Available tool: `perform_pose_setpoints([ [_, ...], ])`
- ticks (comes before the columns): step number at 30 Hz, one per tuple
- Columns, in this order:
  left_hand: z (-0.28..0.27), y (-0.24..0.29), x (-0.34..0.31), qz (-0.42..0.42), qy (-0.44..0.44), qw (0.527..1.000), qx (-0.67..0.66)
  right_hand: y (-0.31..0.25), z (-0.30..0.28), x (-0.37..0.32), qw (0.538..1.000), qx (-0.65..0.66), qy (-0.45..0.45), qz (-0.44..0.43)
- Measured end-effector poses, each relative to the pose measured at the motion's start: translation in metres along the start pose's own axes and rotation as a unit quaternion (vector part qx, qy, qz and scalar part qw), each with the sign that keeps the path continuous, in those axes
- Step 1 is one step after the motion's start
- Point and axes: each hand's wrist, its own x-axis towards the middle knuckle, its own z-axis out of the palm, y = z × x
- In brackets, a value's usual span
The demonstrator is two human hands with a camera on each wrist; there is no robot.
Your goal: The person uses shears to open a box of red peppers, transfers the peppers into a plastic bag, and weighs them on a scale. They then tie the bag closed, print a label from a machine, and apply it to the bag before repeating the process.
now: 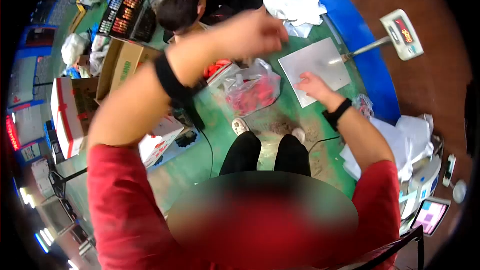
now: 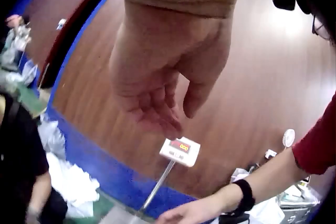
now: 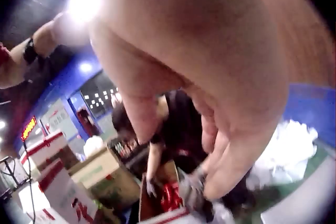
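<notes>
My left hand, blurred in the head view, is raised near a crouching person. In the left wrist view the same hand has loosely bent fingers and nothing in them. My right hand is over the metal plate of a scale; whether it touches cannot be told. The right wrist view shows that hand with thumb and fingers apart, holding nothing visible. The scale's display reads zeros. A clear bag of red items lies left of the plate.
Cardboard boxes and a white-red box stand at the left. White plastic bags lie behind the scale, more at the right. A blue edge runs beside the scale. A cable crosses the green floor.
</notes>
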Motion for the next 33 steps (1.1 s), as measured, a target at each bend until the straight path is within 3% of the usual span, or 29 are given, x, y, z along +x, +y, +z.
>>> perform_pose_setpoints([
  [2,0.061,-0.085,0.003,-0.083,-0.003,0.958,-0.276,0.018,0.034,0.063,0.998,-0.064,0.008,-0.002],
  [4,0.113,-0.167,-0.002,-0.182,0.011,0.976,-0.118,0.005,0.067,0.108,0.996,-0.079,-0.031,-0.02],
  [5,0.138,-0.197,-0.008,-0.261,0.001,0.956,-0.138,0.026,0.088,0.142,0.996,-0.083,-0.045,-0.009],
  [6,0.163,-0.223,-0.015,-0.339,-0.006,0.928,-0.156,0.053,0.111,0.181,0.989,-0.134,0.053,-0.014],
  [7,0.193,-0.262,-0.026,-0.334,-0.002,0.935,-0.121,0.076,0.133,0.214,0.971,-0.184,0.15,-0.018],
  [8,0.226,-0.3,-0.038,-0.328,-0.005,0.941,-0.084,0.067,0.14,0.226,0.971,-0.163,0.173,0.018],
  [10,0.294,-0.371,-0.058,-0.373,0.018,0.923,-0.09,0.107,0.161,0.276,0.956,-0.172,0.234,0.038],
  [13,0.343,-0.427,-0.063,-0.41,0.094,0.906,-0.043,0.155,0.178,0.332,0.935,-0.172,0.296,0.092],
  [14,0.354,-0.438,-0.062,-0.402,0.142,0.904,-0.002,0.17,0.179,0.343,0.924,-0.191,0.317,0.091],
  [17,0.368,-0.469,-0.041,-0.384,0.17,0.907,-0.02,0.199,0.173,0.358,0.941,-0.251,0.216,0.075],
  [18,0.374,-0.475,-0.031,-0.315,0.203,0.927,-0.001,0.214,0.181,0.358,0.941,-0.255,0.21,0.08],
  [19,0.38,-0.477,-0.022,-0.245,0.238,0.94,0.016,0.227,0.19,0.355,0.988,-0.049,0.127,0.075],
  [20,0.389,-0.477,-0.014,-0.248,0.238,0.939,0.009,0.237,0.196,0.352,0.984,0.159,0.042,0.066],
  [21,0.397,-0.479,-0.004,-0.251,0.244,0.937,-0.002,0.238,0.202,0.333,0.969,0.238,-0.059,0.018],
  [22,0.403,-0.483,0.005,-0.252,0.253,0.934,-0.011,0.193,0.202,0.294,0.957,0.277,-0.078,-0.011],
  [23,0.418,-0.488,0.007,-0.252,0.228,0.939,-0.053,0.167,0.199,0.265,0.941,0.308,-0.14,0.031],
  [24,0.417,-0.488,0.007,-0.339,0.084,0.931,-0.103,0.147,0.185,0.242,0.922,0.309,-0.224,0.062],
  [25,0.417,-0.486,0.004,-0.415,-0.064,0.895,-0.152,0.136,0.178,0.225,0.914,0.341,-0.211,0.064],
  [26,0.459,-0.514,-0.014,-0.37,-0.209,0.905,-0.026,0.138,0.169,0.219,0.914,0.338,-0.213,0.064],
  [27,0.452,-0.506,-0.038,-0.452,-0.251,0.856,0.014,0.147,0.156,0.216,0.923,0.348,-0.164,0.03],
  [29,0.429,-0.5,-0.087,-0.575,-0.187,0.795,0.043,0.152,0.149,0.211,0.928,0.353,-0.116,-0.01],
  [30,0.399,-0.483,-0.101,-0.63,-0.137,0.762,0.056,0.151,0.149,0.209,0.926,0.369,-0.076,0.035],
  [31,0.358,-0.458,-0.103,-0.628,-0.162,0.756,0.086,0.148,0.149,0.208,0.919,0.384,-0.035,0.081],
  [32,0.351,-0.462,-0.118,-0.63,-0.112,0.765,0.07,0.14,0.151,0.208,0.919,0.384,-0.037,0.079],
  [33,0.347,-0.461,-0.135,-0.575,-0.114,0.796,0.152,0.133,0.155,0.209,0.915,0.386,-0.032,0.11],
])
